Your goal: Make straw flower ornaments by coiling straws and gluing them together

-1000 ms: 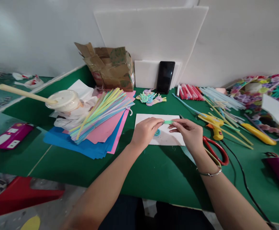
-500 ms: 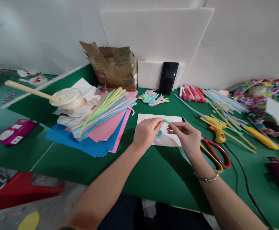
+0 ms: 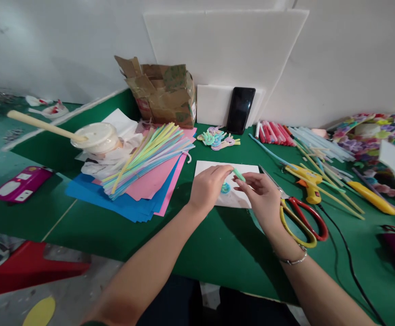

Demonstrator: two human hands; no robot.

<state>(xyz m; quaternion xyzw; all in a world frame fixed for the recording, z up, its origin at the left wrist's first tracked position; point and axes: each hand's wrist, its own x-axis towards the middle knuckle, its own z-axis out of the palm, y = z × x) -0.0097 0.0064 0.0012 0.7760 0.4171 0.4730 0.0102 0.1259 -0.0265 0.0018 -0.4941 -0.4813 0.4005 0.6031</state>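
Observation:
Between my two hands is a short piece of green pipe cleaner (image 3: pixel 239 174). My left hand (image 3: pixel 208 188) pinches its upper left end. The fingertips of my right hand (image 3: pixel 261 192) are closed on its lower right end. Below them a white board (image 3: pixel 207 166) lies on the green table, partly covered by my hands. A blue coiled pipe cleaner (image 3: pixel 225 188) rests on that board, just right of my left fingers. Scissors (image 3: pixel 308 219) with red and yellow handles lie beside my right wrist.
A yellow glue gun (image 3: pixel 309 183), loose pipe cleaners and a yellow cutter (image 3: pixel 374 198) lie to the right. On the left, a pipe cleaner bundle (image 3: pixel 150 156) tops coloured sheets, near a lidded tub (image 3: pixel 97 138). Behind stand a cardboard box (image 3: pixel 165 97) and a phone (image 3: pixel 241 111).
My right hand has shifted slightly left and down, and its fingers have curled in. More of the green pipe cleaner shows, now tilted more steeply. More of the scissors shows too.

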